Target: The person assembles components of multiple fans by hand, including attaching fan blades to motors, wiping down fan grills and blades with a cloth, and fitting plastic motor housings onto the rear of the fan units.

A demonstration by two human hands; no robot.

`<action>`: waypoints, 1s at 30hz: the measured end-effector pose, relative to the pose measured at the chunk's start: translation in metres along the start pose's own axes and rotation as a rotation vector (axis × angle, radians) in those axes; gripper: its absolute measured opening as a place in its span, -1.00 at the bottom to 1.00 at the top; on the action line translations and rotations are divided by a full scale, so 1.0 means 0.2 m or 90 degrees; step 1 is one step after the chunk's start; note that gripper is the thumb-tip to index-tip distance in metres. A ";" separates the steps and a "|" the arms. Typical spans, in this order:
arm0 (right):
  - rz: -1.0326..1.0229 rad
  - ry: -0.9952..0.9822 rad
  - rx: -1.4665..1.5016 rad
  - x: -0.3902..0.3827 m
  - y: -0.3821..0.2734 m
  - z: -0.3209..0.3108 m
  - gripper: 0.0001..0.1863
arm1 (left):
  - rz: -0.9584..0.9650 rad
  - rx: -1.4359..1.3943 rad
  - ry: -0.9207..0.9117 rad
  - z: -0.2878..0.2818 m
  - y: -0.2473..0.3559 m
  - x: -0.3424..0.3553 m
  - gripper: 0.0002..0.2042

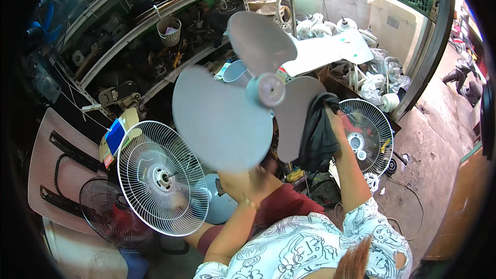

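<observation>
A grey three-bladed fan blade [222, 119] with a pale round hub is held up in front of me, slightly blurred. My left hand [257, 180] is at the lower edge of its large blade, closed on it, with the fingers mostly hidden. On the right, my right hand [335, 120] is closed around a bunched black cloth [318, 137], which lies against the right-hand blade. A white wire fan guard [163, 178] stands to the left of my left forearm. Beyond my right hand is a fan with a white guard [366, 137].
A pinkish chair [51, 139] and a dark-guarded fan [111, 212] stand at the left. Shelves [121, 26] crowded with parts run along the back. White fan parts and plastic bags [380, 80] are piled at the back right. A cable [419, 206] crosses the floor.
</observation>
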State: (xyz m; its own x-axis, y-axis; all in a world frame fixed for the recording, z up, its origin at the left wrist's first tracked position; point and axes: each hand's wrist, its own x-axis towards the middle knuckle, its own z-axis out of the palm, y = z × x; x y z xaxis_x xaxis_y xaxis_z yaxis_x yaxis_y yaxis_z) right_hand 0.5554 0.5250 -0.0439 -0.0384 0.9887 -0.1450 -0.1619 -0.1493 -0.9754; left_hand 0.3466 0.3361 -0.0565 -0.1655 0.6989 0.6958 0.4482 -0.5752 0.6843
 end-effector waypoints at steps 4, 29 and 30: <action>-0.162 -0.065 -0.115 0.04 0.24 0.00 -0.77 | -0.244 -0.444 0.050 0.05 -0.12 0.19 -0.77; -0.531 0.008 -0.393 -0.01 -0.01 0.61 -0.34 | -0.377 -0.879 -0.048 0.13 -0.28 0.36 -0.71; -0.530 0.005 -0.394 -0.03 0.02 0.61 -0.34 | -0.377 -0.882 -0.048 0.13 -0.31 0.37 -0.71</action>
State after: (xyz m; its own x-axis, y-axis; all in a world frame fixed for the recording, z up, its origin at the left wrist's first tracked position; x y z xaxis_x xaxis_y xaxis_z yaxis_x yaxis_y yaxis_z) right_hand 0.4348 0.5163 -0.0264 -0.1389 0.7762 0.6150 0.4005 0.6120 -0.6819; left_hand 0.3290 0.4335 -0.0531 0.0427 0.9620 0.2697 -0.8320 -0.1152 0.5427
